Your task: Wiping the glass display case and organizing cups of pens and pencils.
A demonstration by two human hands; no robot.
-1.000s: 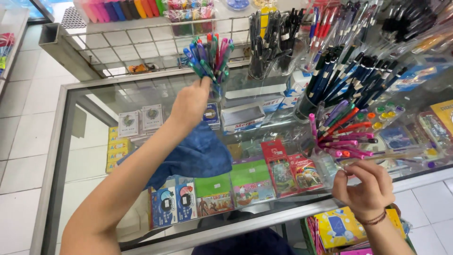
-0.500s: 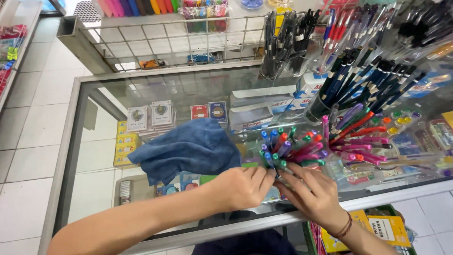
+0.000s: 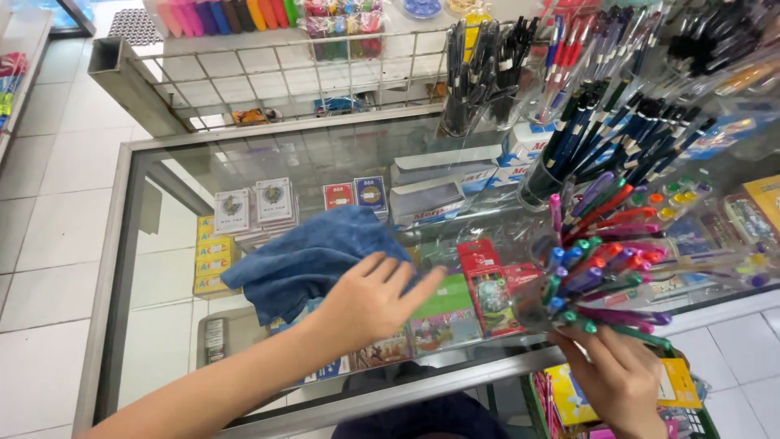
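My left hand (image 3: 370,299) lies flat, fingers spread, on the right edge of a crumpled blue cloth (image 3: 302,258) that rests on the glass counter (image 3: 268,154). My right hand (image 3: 619,375) grips the base of a clear holder full of coloured pens (image 3: 593,268) at the counter's front right edge; the pens fan out up and to the right. The two hands are apart, with the cloth to the left of the pen holder.
Holders of black pens (image 3: 479,73) and dark blue pens (image 3: 601,138) stand at the back right. A wire rack (image 3: 268,77) lines the far edge. Card packs and boxes (image 3: 252,207) show under the glass. White floor tiles (image 3: 57,203) lie left.
My left hand set a bunch of pens down with the right-hand holder, then moved left onto the blue cloth. My right hand now grips the pen holder from below.
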